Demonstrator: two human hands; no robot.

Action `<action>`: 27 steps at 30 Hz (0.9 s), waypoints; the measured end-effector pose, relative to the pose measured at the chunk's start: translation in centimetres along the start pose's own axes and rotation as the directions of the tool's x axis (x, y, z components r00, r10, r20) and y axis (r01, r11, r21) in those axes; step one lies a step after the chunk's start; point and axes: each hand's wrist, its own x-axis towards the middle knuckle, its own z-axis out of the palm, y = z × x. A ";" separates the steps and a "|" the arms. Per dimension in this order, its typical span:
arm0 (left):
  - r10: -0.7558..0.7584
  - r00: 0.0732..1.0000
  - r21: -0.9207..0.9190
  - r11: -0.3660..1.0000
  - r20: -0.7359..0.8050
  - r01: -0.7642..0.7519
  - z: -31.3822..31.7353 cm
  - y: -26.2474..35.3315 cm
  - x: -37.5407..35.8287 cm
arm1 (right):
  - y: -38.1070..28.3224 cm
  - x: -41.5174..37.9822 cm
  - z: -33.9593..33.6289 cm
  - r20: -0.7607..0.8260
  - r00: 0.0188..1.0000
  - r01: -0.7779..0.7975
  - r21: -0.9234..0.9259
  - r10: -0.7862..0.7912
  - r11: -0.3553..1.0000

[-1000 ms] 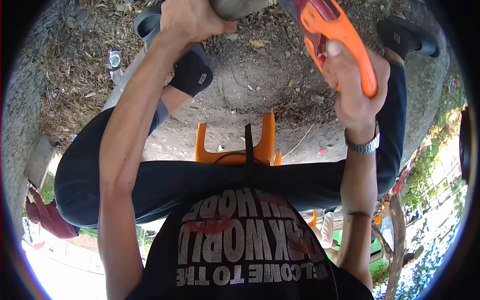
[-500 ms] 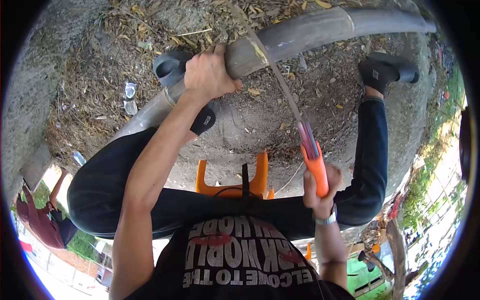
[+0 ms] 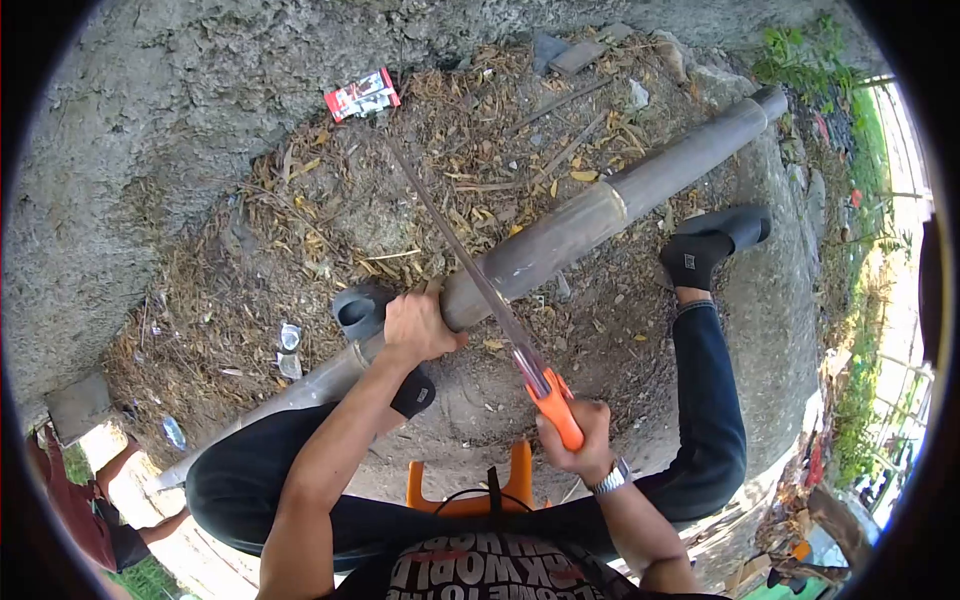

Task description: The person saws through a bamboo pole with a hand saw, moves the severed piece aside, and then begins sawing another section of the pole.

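A long grey bamboo pole [image 3: 545, 245] lies slantwise over the ground in front of me. My left hand [image 3: 420, 325] is wrapped over it, pressing it near my bent leg. In my right hand [image 3: 577, 437] is the orange handle of a hand saw [image 3: 515, 335]. The saw's long blade crosses the top of the pole just right of my left hand, and its tip points away from me. Whether the teeth have cut into the bamboo cannot be made out.
I sit on an orange plastic stool [image 3: 470, 503]. My dark shoes stand either side of the pole. Dry leaves cover the dirt, with a red wrapper [image 3: 362, 95] and plastic litter [image 3: 289, 350]. Stone walls [image 3: 200, 120] edge the ground. Another person [image 3: 70, 500] is at far left.
My view has shifted to show more ground ahead. The saw has slid forward across the pole, bringing my right hand closer to it. My left hand keeps its hold.
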 end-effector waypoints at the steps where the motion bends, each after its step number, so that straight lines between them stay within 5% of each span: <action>1: 0.020 0.997 -0.003 1.000 -0.077 -0.021 1.0 0.2 -0.2 | 0.2 0.0 -1.2 0.011 1.000 -0.012 -0.010 0.012 1.000; 2: 0.051 0.987 0.016 0.999 -0.155 -0.049 1.4 -0.1 0.1 | 0.3 0.1 -1.7 -0.010 1.000 -0.029 0.033 0.030 0.999; 5: -0.013 0.999 0.060 0.998 -0.040 0.015 0.1 0.7 -0.9 | -1.2 3.1 -0.2 0.020 0.987 -0.161 0.099 0.160 0.982; 7: -0.028 0.997 -0.011 1.000 0.079 0.029 -2.1 0.7 0.5 | -2.3 6.4 2.2 -0.069 0.998 0.002 0.099 0.005 0.995; 8: -0.034 0.997 -0.039 0.999 0.063 0.036 -1.7 0.5 0.7 | -0.1 5.0 2.1 -0.050 0.995 0.084 0.064 -0.081 0.994; 10: 0.018 0.993 0.026 1.000 -0.119 -0.015 0.8 0.4 -0.2 | 0.5 -3.2 -2.0 0.022 0.981 -0.193 0.076 0.192 0.978; 12: 0.054 0.983 0.023 0.998 -0.176 -0.051 1.3 0.9 -0.7 | -3.3 -8.0 -6.1 -0.227 0.973 -0.050 -0.036 0.041 0.998; 14: 0.039 0.989 0.040 0.999 -0.144 -0.034 -0.1 1.4 -0.9 | -4.9 -12.6 -8.7 -0.299 0.924 -0.215 0.107 0.238 0.971; 19: 0.032 0.997 0.069 0.997 -0.076 -0.027 -0.8 1.7 -2.4 | -4.2 -17.2 -4.8 -0.442 0.882 -0.226 -0.097 0.162 0.969; 20: 0.054 0.991 0.068 0.997 -0.122 -0.046 0.1 1.1 -3.1 | -2.9 -17.3 -3.4 -0.426 0.904 -0.179 -0.289 0.042 0.940; 21: 0.124 0.967 0.056 0.992 -0.221 -0.114 1.8 -0.2 -2.8 | -1.7 -18.1 -1.9 -0.341 0.893 -0.383 -0.237 0.292 0.893; 22: 0.188 0.930 0.056 0.982 -0.315 -0.180 1.7 -1.1 -2.7 | -0.9 -17.9 -0.6 -0.365 0.896 -0.353 -0.236 0.254 0.905; 24: 0.164 0.919 -0.017 0.983 -0.358 -0.182 -0.7 -1.6 -4.7 | -0.4 -17.7 1.3 -0.289 0.939 -0.337 -0.662 0.186 0.670; 25: 0.127 0.921 -0.099 0.980 -0.368 -0.175 -2.5 -1.6 -5.9 | -1.2 -17.5 1.5 -0.181 0.899 -0.425 -0.580 0.399 0.695; 27: 0.198 0.826 -0.221 0.907 -0.528 -0.359 -7.3 -2.2 -8.8 | -2.8 -16.5 -1.4 -0.092 0.955 -0.290 -0.473 0.281 0.832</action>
